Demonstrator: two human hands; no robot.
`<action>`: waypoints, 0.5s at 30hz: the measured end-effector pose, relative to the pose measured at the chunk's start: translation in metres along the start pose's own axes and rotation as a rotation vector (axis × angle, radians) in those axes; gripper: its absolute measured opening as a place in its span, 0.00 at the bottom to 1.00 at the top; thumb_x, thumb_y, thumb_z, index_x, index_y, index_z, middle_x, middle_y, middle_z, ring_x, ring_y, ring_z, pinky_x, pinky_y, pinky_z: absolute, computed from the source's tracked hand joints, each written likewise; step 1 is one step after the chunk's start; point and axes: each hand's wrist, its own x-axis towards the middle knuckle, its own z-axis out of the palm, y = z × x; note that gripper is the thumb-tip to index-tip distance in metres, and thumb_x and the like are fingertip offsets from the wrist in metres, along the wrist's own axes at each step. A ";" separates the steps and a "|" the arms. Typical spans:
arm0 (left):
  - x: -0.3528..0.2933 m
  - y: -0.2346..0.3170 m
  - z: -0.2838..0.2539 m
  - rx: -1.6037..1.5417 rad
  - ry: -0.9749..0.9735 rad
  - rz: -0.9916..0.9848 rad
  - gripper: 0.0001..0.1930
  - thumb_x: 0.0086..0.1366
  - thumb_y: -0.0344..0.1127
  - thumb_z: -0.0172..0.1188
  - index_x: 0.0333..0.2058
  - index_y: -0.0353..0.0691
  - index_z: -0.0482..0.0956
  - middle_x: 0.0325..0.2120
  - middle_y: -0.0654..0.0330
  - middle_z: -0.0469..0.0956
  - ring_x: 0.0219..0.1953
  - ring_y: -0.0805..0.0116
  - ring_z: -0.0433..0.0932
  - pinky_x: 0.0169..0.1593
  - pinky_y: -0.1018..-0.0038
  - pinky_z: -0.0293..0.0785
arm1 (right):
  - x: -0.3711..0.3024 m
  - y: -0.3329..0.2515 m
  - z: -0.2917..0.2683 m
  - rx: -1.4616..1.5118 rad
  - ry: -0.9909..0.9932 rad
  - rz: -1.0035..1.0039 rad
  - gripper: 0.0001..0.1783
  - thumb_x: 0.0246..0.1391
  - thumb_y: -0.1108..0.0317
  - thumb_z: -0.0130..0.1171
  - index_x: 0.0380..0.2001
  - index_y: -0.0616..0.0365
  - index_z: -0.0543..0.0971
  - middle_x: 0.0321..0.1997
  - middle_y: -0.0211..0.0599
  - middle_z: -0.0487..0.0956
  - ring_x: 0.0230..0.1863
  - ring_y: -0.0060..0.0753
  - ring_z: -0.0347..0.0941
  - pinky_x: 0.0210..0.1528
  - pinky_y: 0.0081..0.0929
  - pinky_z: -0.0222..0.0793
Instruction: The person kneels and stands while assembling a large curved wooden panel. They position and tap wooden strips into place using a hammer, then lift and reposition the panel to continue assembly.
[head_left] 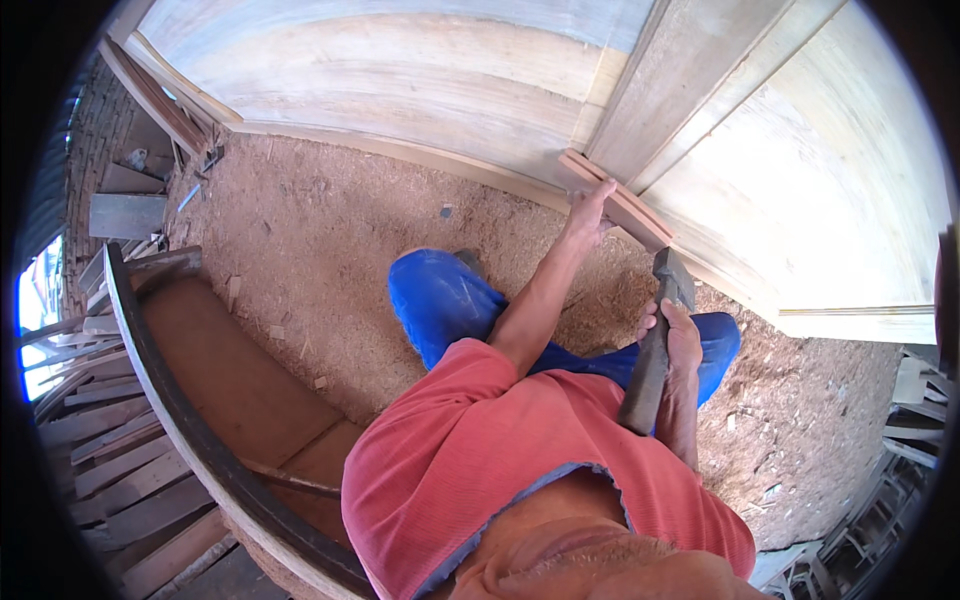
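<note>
My left hand [590, 212] is closed round a short reddish wooden block [640, 222] with a groove along its top. The block lies against the lower edge of a large pale wooden panel [440, 75], where an upright board [685, 75] meets that edge. In my right hand [677, 335] is a hammer [651, 375] with a thick dark handle, gripped close below its head. The hammer's blocky head [674, 277] is up by the near right end of the block; whether they touch I cannot tell.
Sawdust and small chips cover the ground [290, 220]. To the left stands a curved-edged wooden piece [190, 420] with a brown board inside, beside stacked planks [130, 490]. More wood pieces [880, 530] are piled at the lower right. My bent knees [440, 300] are close to the panel.
</note>
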 end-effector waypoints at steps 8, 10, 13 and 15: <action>0.019 -0.007 -0.010 -0.021 -0.055 -0.086 0.35 0.64 0.45 0.69 0.61 0.32 0.63 0.52 0.44 0.73 0.51 0.48 0.79 0.52 0.46 0.80 | 0.003 -0.009 -0.012 0.110 0.246 -0.132 0.13 0.71 0.63 0.49 0.42 0.64 0.72 0.36 0.40 0.76 0.30 0.28 0.75 0.30 0.29 0.77; 0.021 -0.009 -0.011 -0.016 -0.047 -0.087 0.36 0.64 0.45 0.69 0.62 0.33 0.62 0.52 0.45 0.73 0.52 0.48 0.78 0.53 0.44 0.79 | 0.009 -0.008 -0.010 0.030 0.321 -0.165 0.13 0.71 0.63 0.49 0.41 0.64 0.72 0.34 0.39 0.76 0.29 0.29 0.75 0.29 0.30 0.77; 0.019 -0.009 -0.009 -0.012 -0.025 -0.094 0.36 0.64 0.45 0.69 0.62 0.34 0.63 0.53 0.45 0.73 0.52 0.48 0.78 0.55 0.43 0.77 | 0.019 -0.004 -0.006 -0.113 0.093 -0.087 0.12 0.69 0.64 0.52 0.36 0.63 0.75 0.27 0.37 0.76 0.26 0.30 0.75 0.26 0.30 0.76; 0.015 -0.007 -0.005 -0.009 0.004 -0.053 0.24 0.66 0.44 0.66 0.51 0.32 0.72 0.44 0.46 0.77 0.45 0.50 0.82 0.52 0.49 0.81 | 0.022 -0.004 -0.006 -0.136 -0.070 -0.025 0.12 0.67 0.64 0.55 0.34 0.63 0.75 0.27 0.37 0.76 0.25 0.30 0.75 0.25 0.31 0.76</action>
